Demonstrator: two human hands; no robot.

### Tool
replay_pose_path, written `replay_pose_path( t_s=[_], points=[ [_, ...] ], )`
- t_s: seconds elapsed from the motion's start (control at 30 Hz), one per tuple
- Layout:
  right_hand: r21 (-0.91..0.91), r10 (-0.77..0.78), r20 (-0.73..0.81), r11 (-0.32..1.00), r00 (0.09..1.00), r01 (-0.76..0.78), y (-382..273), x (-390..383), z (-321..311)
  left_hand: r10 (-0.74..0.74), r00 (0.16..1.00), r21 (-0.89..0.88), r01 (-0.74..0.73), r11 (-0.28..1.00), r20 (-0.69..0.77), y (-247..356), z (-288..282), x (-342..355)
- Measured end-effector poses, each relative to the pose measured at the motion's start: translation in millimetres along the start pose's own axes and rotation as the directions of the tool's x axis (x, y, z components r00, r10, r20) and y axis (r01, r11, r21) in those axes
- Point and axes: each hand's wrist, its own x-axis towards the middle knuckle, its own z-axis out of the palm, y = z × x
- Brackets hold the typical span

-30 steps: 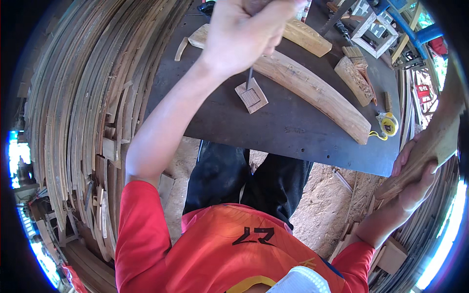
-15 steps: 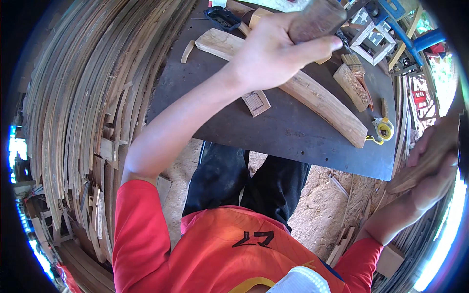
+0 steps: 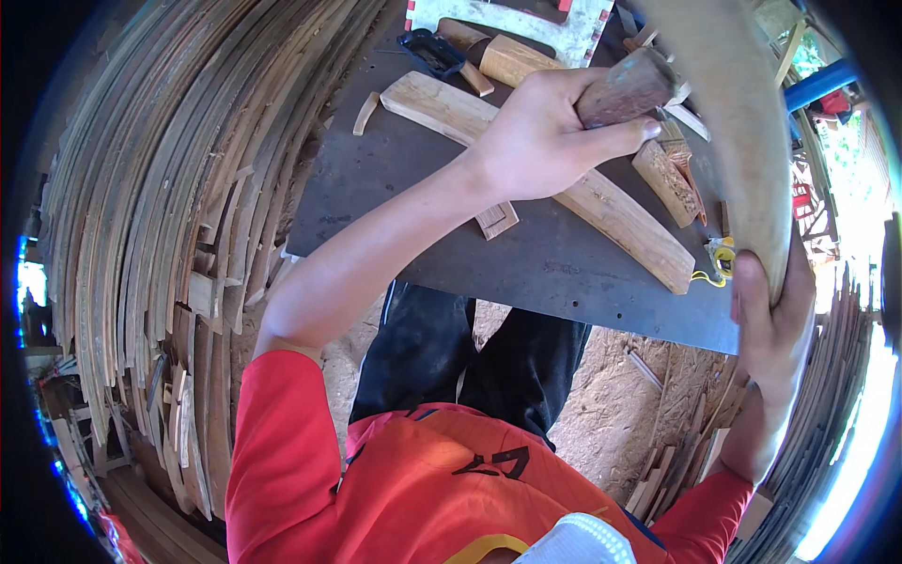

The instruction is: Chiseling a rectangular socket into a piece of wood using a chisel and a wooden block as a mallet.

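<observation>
Over a dark table (image 3: 554, 273), the left hand (image 3: 531, 141) has its fingers curled round a brown handle (image 3: 628, 89), thumb along its side, apparently so the blunt end sticks out bare. At the right, the right hand (image 3: 778, 315) wraps the near end of a raised, blurred timber (image 3: 742, 122), probably to leave its length free. A small block (image 3: 498, 220) lies beneath the left hand (partly hidden; contact, I cannot tell). Beyond it runs a beam (image 3: 639, 230), a tape (image 3: 722, 258) near its right end.

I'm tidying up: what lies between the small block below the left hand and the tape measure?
In the head view, the curved beam lies between block and tape measure.
</observation>
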Motion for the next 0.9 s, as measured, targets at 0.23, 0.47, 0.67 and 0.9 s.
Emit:
replay_pose_path(
  t_s=[0.23,0.47,0.67,0.9],
  points=[
    [0.407,0.234,-0.326,0.909,0.916,-0.087,21,-13,-46,0.006,0.997,0.03,-0.008,1.0,0.072,12,4,5],
    [0.35,0.109,-0.2,0.936,0.974,-0.033,16,-19,-19,0.003,0.999,-0.06,-0.001,0.998,0.037,6,1,4],
    [0.523,0.196,-0.152,0.847,0.969,-0.089,37,-39,12,0.002,0.999,-0.032,0.0,0.999,0.051,10,1,4],
    [0.559,0.301,0.283,0.72,0.911,-0.411,55,-64,68,-0.004,0.997,-0.07,0.009,0.998,0.077,8,3,4]
  ],
)
